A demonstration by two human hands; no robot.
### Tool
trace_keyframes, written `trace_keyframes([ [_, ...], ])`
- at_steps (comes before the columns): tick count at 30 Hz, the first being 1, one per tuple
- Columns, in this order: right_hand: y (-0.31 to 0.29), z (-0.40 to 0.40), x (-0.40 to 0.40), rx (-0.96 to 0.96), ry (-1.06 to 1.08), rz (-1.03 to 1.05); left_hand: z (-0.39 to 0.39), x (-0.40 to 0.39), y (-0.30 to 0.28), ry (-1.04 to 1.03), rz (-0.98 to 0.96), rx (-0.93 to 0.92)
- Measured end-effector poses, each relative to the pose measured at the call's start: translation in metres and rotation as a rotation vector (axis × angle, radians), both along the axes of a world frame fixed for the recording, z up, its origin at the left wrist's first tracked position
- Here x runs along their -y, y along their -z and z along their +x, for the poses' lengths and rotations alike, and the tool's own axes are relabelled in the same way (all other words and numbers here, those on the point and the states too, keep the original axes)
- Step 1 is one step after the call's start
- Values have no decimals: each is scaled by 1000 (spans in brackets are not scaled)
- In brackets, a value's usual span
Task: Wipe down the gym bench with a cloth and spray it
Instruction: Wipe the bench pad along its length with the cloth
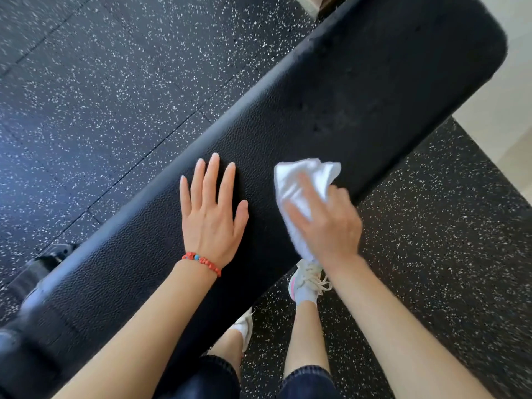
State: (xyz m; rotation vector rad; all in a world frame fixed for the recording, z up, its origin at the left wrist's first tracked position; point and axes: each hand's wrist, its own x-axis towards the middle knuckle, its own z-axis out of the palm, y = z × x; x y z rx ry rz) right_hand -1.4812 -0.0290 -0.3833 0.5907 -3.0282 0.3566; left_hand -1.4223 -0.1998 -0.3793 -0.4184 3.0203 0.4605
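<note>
One bench: a black padded gym bench (pixel 302 116) is seen running diagonally, its rounded end at upper right.
Cloth: a white cloth (pixel 299 182) is pressed on the pad near its right edge.
Right hand (pixel 331 223): blurred; fingers laid over the cloth, thumb hidden, so the grip cannot be told.
Left hand (pixel 214 208): spread flat on the pad, a red bead bracelet (pixel 201 262) worn.
Room: bare pad is left toward the far end.
Surroundings: speckled rubber floor (pixel 100 96); white sneakers (pixel 308 279) under the near edge.
Writing: none can be read.

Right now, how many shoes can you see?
2. One white shoe shows just below the right hand; the other shoe peeks out from under the bench edge, mostly hidden.
</note>
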Motion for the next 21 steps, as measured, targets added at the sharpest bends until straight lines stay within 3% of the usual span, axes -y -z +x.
trace_keyframes([
  [4,4,-25,-20,-101,-275,34,-26,-18,1,27,-6,-1],
  [7,3,-78,-38,96,79,-15,-33,-20,8,17,-19,40],
  [10,5,-104,-46,95,310,-11,-32,-19,14,26,-47,46],
  [12,2,-89,-36,92,250,2,-32,-19,15,26,-56,46],
  [18,0,-64,-25,-62,-307,-4,-36,-29,7,-54,-24,9],
  [21,2,-111,-29,-44,-155,24,-48,-41,3,-12,-37,-26],
])
